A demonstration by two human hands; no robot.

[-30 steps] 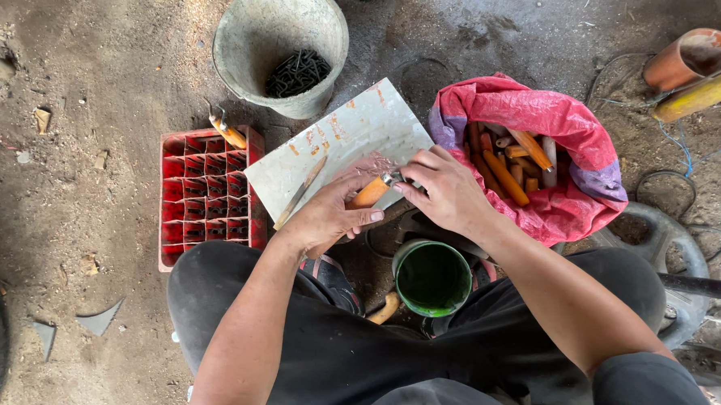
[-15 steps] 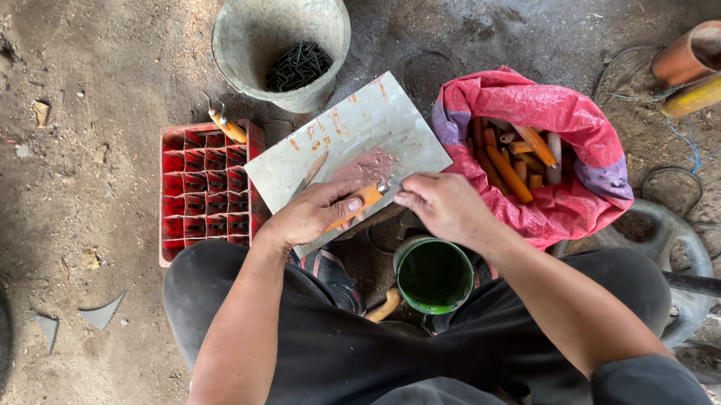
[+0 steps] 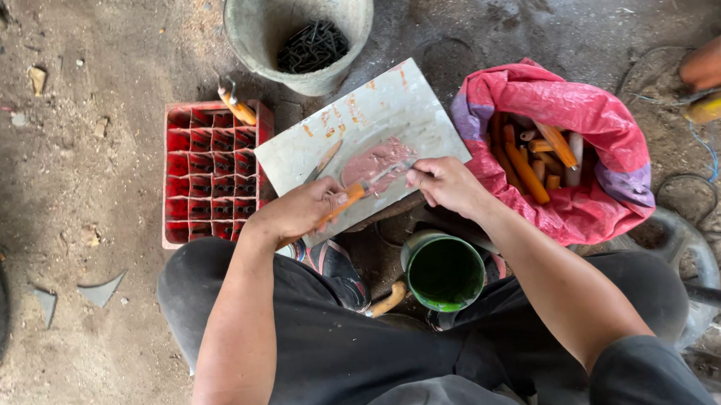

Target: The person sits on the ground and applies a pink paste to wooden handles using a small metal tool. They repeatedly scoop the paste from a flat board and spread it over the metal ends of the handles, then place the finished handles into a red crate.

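My left hand (image 3: pixel 296 212) grips an orange stick-like piece (image 3: pixel 346 199) over the near edge of a pale grey board (image 3: pixel 389 104). My right hand (image 3: pixel 445 183) holds a thin metal blade (image 3: pixel 383 174) whose tip touches the orange piece. A smear of pinkish paste (image 3: pixel 375 157) lies on the board just beyond both hands. Another thin blade (image 3: pixel 324 159) rests flat on the board to the left of the paste.
A red compartment crate (image 3: pixel 209 173) with one orange piece (image 3: pixel 237 109) sits at left. A grey bucket (image 3: pixel 296 27) of dark bits stands behind the board. A pink sack (image 3: pixel 584 128) of orange pieces lies at right. A green-lined can (image 3: pixel 444 272) stands between my knees.
Both hands have shifted slightly toward me and to the left. The pink paste on the board, covered by my hands before, now shows.
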